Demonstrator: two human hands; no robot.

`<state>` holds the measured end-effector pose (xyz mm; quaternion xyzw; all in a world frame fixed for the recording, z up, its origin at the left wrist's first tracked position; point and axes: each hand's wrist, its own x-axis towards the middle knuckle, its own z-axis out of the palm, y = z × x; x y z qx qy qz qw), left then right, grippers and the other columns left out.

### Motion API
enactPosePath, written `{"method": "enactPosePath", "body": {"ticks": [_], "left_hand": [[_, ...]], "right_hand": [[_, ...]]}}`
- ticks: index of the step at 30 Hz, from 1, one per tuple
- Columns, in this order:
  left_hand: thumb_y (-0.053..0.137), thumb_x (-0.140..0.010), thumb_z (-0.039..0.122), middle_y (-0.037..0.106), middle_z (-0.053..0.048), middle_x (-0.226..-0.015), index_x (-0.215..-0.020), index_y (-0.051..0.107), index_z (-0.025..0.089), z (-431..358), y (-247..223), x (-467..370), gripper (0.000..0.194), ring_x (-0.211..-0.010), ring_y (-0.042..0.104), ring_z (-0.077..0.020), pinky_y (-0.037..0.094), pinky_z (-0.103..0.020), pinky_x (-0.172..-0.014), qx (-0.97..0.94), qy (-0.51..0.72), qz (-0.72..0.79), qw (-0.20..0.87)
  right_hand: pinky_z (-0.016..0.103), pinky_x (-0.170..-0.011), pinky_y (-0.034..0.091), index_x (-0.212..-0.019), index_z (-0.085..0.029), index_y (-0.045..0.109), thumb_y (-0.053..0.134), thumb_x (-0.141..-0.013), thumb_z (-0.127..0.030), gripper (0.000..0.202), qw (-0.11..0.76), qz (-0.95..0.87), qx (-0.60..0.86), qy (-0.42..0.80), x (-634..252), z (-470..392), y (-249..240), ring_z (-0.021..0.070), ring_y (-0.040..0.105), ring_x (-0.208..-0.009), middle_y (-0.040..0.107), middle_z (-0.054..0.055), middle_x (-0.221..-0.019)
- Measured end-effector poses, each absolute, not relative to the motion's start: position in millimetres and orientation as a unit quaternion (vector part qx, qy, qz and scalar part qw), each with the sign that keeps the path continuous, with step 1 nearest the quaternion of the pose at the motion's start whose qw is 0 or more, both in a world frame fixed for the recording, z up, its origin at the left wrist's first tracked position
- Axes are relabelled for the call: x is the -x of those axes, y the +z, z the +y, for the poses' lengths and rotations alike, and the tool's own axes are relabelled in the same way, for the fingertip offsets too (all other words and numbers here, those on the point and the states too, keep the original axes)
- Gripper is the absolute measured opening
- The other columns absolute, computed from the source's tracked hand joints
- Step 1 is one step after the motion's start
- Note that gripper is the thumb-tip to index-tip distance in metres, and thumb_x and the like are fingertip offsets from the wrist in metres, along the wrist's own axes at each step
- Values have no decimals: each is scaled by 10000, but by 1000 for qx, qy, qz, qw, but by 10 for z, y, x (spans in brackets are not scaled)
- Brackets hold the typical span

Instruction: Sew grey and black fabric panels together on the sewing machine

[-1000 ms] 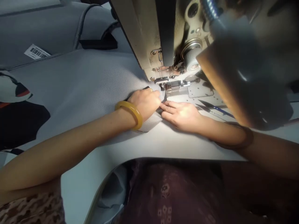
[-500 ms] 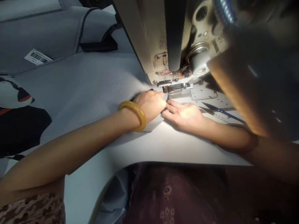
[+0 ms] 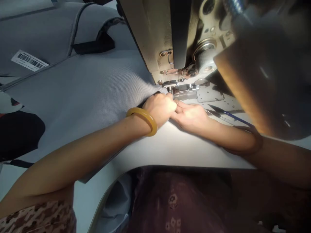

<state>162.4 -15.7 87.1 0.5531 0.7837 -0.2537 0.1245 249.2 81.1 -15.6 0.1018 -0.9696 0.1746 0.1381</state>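
Note:
A large piece of grey fabric (image 3: 97,87) spreads from the left to the needle area of a sewing machine (image 3: 155,38). Just in front of the presser foot (image 3: 170,90), my left hand (image 3: 159,105) is closed on the fabric's edge, with a yellow bangle (image 3: 143,120) round its wrist. My right hand (image 3: 190,116) touches the left one from the right, its fingers pinched together at the same edge. The fingertips of both hands are partly hidden, as is the bit of fabric between them.
Thread snips (image 3: 228,114) with a blue handle lie right of my right hand on the white table (image 3: 145,152). A dark, blurred machine part (image 3: 267,77) overhangs the right side. A barcode label (image 3: 29,60) and a black strap (image 3: 94,45) show on the fabric at left.
The grey fabric, with its label and strap, has shifted left in view. My left hand has moved slightly right, and the two hands are closer together and overlap more.

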Motion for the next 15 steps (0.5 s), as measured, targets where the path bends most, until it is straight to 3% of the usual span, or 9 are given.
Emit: {"method": "enactPosePath", "body": {"ticks": [6, 9, 12, 15], "left_hand": [[341, -866, 38, 621, -122, -950, -920, 655, 103, -259, 955, -1652, 326, -1001, 590, -263, 469, -314, -671, -591, -245, 766, 63], [338, -881, 50, 632, -81, -823, -831, 655, 140, -592, 1041, -1905, 334, -790, 604, -204, 435, -294, -552, -653, -193, 732, -32], [366, -903, 69, 664, -33, -823, -853, 669, 176, -1085, 959, -2217, 325, -671, 579, -135, 467, -259, -562, -743, -87, 664, 11], [345, -908, 65, 645, -78, -1150, -1068, 632, 161, -1516, 774, -2265, 342, -1072, 594, -193, 520, -335, -855, -701, -83, 708, -17]], "right_hand": [[385, -896, 451, -951, -191, 643, 225, -949, -114, 425, 140, -969, -170, 111, -2502, 824, 0, 219, 575, -974, 673, 77, -955], [381, -878, 466, -974, -205, 638, 282, -974, -193, 356, 137, -967, -173, 124, -2529, 849, -15, 225, 564, -1046, 667, 68, -1079], [354, -838, 483, -976, -222, 630, 326, -975, -247, 305, 129, -967, -159, 149, -2536, 862, -57, 216, 550, -1097, 638, 61, -1179], [348, -828, 484, -945, -192, 630, 298, -971, -209, 334, 140, -966, -173, 129, -2518, 858, -64, 209, 571, -1059, 634, 86, -1187]]}}
